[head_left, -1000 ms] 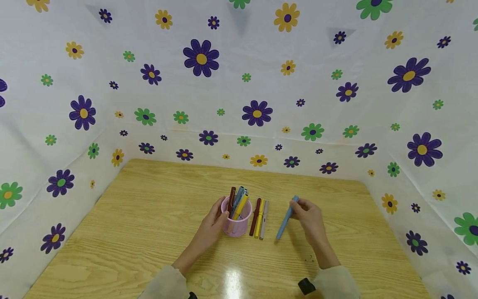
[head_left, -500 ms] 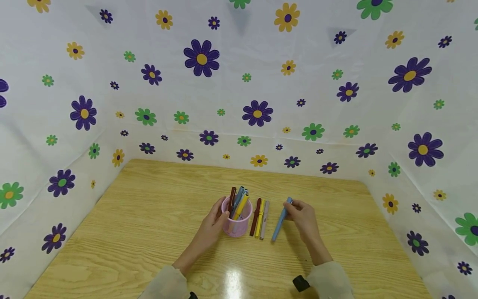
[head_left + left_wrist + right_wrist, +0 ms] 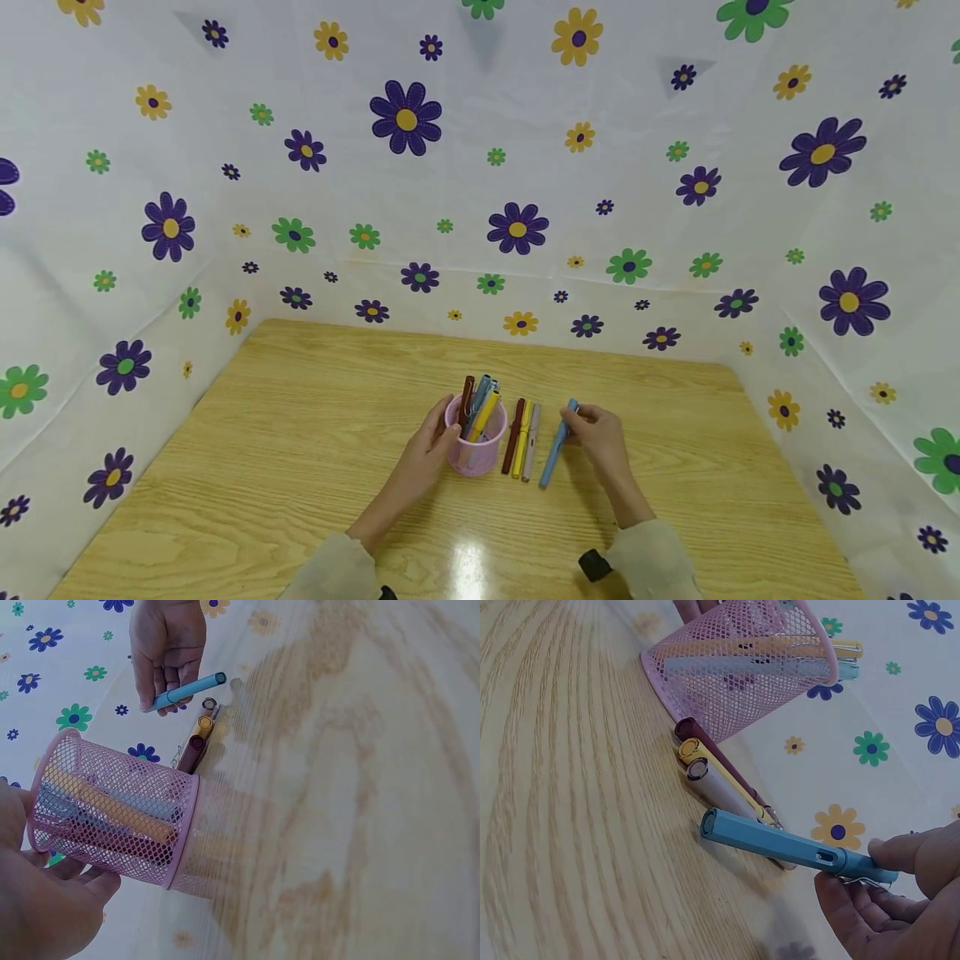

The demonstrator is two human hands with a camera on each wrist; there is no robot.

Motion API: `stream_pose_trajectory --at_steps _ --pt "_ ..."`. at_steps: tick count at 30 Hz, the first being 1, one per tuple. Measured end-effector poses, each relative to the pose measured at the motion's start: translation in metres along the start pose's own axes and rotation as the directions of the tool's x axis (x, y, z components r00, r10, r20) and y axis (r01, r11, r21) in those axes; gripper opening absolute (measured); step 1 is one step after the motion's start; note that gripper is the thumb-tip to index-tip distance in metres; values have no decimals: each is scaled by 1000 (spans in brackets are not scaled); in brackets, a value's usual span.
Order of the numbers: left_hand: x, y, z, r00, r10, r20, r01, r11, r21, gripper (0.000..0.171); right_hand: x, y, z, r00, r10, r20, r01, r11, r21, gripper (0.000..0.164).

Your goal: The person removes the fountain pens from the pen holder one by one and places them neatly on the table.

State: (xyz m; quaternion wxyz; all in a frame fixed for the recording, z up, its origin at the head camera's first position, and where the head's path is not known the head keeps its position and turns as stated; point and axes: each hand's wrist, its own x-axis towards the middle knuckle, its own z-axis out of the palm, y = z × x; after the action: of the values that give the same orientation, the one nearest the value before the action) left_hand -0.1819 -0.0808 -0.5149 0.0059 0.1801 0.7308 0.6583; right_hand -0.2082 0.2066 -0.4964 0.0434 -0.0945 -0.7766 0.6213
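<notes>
My left hand [image 3: 420, 462] holds the side of a pink mesh pen cup [image 3: 472, 465], which stands upright on the table. Inside it are a dark brown pen [image 3: 466, 402], a yellow pen [image 3: 483, 415] and bluish pens, with clips at the top. Just right of the cup, a dark red pen [image 3: 513, 437], a yellow pen [image 3: 522, 442] and a grey pen [image 3: 531, 446] lie side by side. My right hand [image 3: 602, 443] pinches a light blue pen [image 3: 780, 846] near its clip end, to the right of that row. The pen slants, its other end near the tabletop.
The wood-grain table [image 3: 315, 400] is bordered at the back and both sides by a white sheet [image 3: 465, 192] printed with flowers. A black band part [image 3: 595, 566] shows at the right sleeve [image 3: 652, 558].
My right hand has moved left with the light blue pen, bringing it nearer to the row of three pens. The left hand and the pen cup have stayed in place.
</notes>
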Motion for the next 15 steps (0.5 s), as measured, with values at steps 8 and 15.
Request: stream_pose_trajectory --at_steps 8,15 --pt "0 -2 0 1000 21 3 -21 1000 9 58 1 5 6 1000 -23 -21 23 999 -26 27" --pt "1 -2 0 1000 12 0 -12 1000 0 58 0 6 12 998 -3 -61 0 999 -48 37"
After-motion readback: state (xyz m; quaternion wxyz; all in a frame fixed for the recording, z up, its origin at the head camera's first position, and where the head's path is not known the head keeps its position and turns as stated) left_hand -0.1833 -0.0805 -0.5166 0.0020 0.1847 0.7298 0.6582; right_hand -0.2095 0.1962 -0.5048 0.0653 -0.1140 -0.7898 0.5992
